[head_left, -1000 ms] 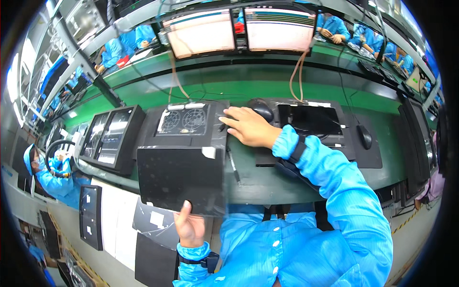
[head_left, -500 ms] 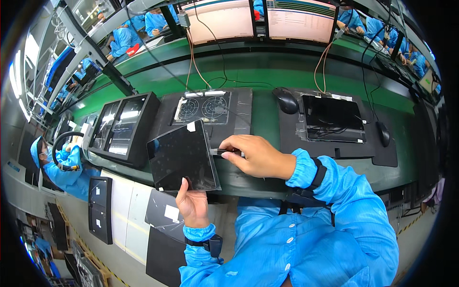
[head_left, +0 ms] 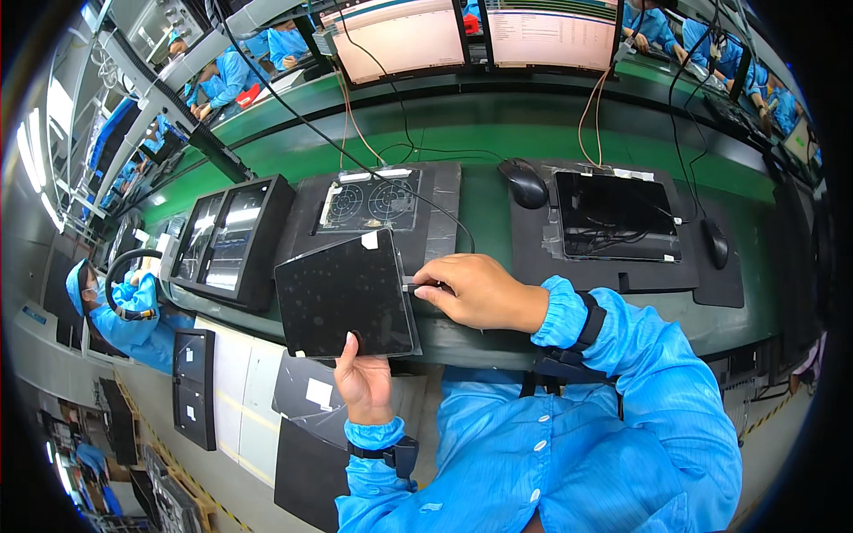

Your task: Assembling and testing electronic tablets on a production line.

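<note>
A black tablet (head_left: 342, 293) with a white sticker on its top edge is tilted above the bench's near edge. My left hand (head_left: 364, 391) grips its lower edge, thumb on the dark screen and the other fingers behind it. My right hand (head_left: 484, 291) pinches a cable plug (head_left: 410, 286) at the tablet's right edge. Whether the plug is inside a port or only touching the edge, I cannot tell. A black cable (head_left: 391, 178) arcs down from the upper left to just behind my right hand.
Behind the tablet lies a dark pad with a circle-patterned panel (head_left: 369, 201). A black framed box (head_left: 233, 235) stands left. To the right are another tablet (head_left: 617, 213) on a foam holder, a mouse (head_left: 522, 183) and a second mouse (head_left: 714, 243). Monitors (head_left: 551, 35) stand behind; a co-worker (head_left: 133, 320) sits far left.
The tablet has shifted slightly right and turned a little more upright, my left hand moving with it. The black cable now hangs in a lower arc toward my right hand, which still pinches the plug.
</note>
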Motion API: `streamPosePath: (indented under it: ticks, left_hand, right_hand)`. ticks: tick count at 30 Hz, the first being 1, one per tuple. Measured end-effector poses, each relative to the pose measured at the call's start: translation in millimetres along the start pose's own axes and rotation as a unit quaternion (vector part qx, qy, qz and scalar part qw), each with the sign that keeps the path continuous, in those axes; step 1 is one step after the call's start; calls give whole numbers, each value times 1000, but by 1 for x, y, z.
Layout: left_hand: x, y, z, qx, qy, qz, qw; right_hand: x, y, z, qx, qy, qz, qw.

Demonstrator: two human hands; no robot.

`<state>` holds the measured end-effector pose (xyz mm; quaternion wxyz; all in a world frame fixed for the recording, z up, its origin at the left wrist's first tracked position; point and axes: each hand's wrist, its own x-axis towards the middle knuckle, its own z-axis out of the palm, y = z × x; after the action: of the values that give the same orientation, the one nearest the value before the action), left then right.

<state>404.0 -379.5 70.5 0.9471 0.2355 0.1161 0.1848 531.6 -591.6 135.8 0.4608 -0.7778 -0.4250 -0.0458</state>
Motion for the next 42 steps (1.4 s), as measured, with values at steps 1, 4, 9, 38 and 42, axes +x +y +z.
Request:
streamPosePath:
  ticks: [1, 4, 9, 38, 42]
  left_hand:
    - [1, -1, 1, 4, 4, 1, 1000]
    - [3, 0, 1, 19, 1, -2, 1000]
    - [14, 1, 24, 70, -17, -21, 997]
    - [185, 54, 15, 858, -79, 257, 438]
    - [196, 52, 18, 849, -107, 214, 471]
  right_hand:
    - [0, -1, -2, -4, -15, 10, 1000]
    - [5, 1, -7, 22, -53, 38, 998]
    - [19, 11, -17, 52, -93, 51, 993]
    - [36, 73, -17, -290, -73, 9, 954]
    - [32, 76, -11, -317, -63, 25, 946]
